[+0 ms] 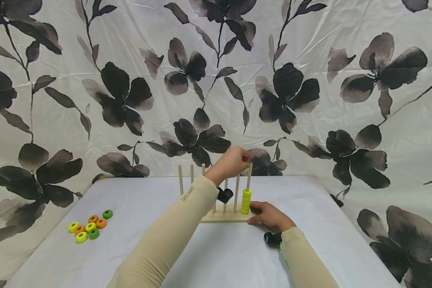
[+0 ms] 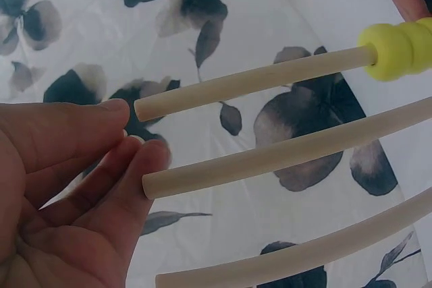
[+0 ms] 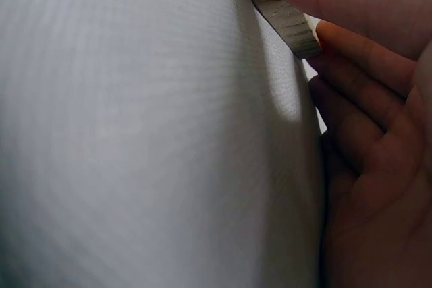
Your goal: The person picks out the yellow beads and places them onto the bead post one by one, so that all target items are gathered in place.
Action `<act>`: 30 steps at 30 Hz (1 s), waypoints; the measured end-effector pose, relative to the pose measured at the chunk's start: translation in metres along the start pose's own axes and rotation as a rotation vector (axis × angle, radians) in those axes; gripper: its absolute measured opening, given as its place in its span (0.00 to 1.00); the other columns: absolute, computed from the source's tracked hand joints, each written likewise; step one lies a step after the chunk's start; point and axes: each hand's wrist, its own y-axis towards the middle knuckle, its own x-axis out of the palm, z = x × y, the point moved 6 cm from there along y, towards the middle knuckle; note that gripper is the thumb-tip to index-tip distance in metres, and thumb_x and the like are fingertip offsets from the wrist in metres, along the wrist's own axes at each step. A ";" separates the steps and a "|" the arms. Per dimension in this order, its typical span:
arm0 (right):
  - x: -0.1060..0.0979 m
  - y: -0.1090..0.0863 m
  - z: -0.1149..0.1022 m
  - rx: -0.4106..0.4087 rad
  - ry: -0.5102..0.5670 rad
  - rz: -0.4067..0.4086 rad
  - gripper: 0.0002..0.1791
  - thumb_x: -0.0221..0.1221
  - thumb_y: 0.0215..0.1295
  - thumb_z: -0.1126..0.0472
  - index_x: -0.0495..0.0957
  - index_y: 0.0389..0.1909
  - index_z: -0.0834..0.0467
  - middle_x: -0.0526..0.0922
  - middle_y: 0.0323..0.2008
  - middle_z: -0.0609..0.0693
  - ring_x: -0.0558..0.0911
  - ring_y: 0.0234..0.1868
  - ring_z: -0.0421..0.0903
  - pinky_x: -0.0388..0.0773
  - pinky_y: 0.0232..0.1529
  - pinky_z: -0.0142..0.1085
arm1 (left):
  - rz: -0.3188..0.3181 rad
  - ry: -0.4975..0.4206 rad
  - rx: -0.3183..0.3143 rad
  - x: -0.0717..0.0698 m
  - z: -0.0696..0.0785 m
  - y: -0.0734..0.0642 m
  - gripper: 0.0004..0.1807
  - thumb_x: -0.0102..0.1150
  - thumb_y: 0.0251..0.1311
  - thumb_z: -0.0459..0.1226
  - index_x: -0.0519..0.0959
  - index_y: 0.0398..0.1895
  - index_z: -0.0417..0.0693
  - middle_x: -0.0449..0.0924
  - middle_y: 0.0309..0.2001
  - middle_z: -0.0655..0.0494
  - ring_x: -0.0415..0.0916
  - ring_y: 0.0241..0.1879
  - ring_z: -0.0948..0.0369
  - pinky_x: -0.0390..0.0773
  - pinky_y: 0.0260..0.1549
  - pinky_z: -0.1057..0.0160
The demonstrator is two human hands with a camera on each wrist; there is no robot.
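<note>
A wooden peg stand (image 1: 226,218) with several upright pegs is at the middle of the table. On its rightmost peg (image 1: 249,178) sits a stack of yellow rings (image 1: 246,202), low down by the base. My left hand (image 1: 235,159) is at the top of that peg. In the left wrist view, its thumb and fingertips are by the tips of two pegs, with no ring between them. My right hand (image 1: 269,216) grips the right end of the base. The right wrist view shows the base end (image 3: 290,28) between thumb and fingers.
Loose yellow, orange and green rings (image 1: 90,227) lie in a group on the left of the white table (image 1: 158,192). A floral cloth (image 1: 216,100) hangs behind the table. Each wrist wears a small black camera (image 1: 272,239). The left forearm crosses in front of the stand.
</note>
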 end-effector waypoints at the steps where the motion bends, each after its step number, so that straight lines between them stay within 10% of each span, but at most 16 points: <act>1: 0.000 0.000 0.000 -0.001 0.002 -0.001 0.39 0.72 0.50 0.49 0.72 0.65 0.47 0.72 0.66 0.49 0.65 0.71 0.55 0.58 0.70 0.58 | 0.001 0.000 0.001 0.000 0.000 -0.001 0.18 0.55 0.64 0.31 0.80 0.57 0.43 0.82 0.53 0.50 0.80 0.52 0.58 0.80 0.51 0.61; 19: 0.002 -0.002 -0.004 -0.005 0.013 -0.006 0.40 0.72 0.50 0.51 0.71 0.66 0.52 0.71 0.67 0.52 0.64 0.72 0.56 0.57 0.71 0.57 | 0.122 -0.096 -0.025 -0.018 -0.028 -0.027 0.21 0.54 0.68 0.39 0.74 0.64 0.53 0.74 0.62 0.53 0.75 0.60 0.55 0.78 0.56 0.58; 30: 0.002 -0.001 -0.001 -0.002 0.000 -0.005 0.41 0.71 0.50 0.50 0.70 0.67 0.53 0.70 0.68 0.53 0.62 0.72 0.58 0.55 0.71 0.59 | 0.210 0.041 0.007 -0.035 -0.046 -0.052 0.20 0.54 0.68 0.39 0.75 0.63 0.49 0.76 0.60 0.51 0.75 0.59 0.54 0.77 0.56 0.55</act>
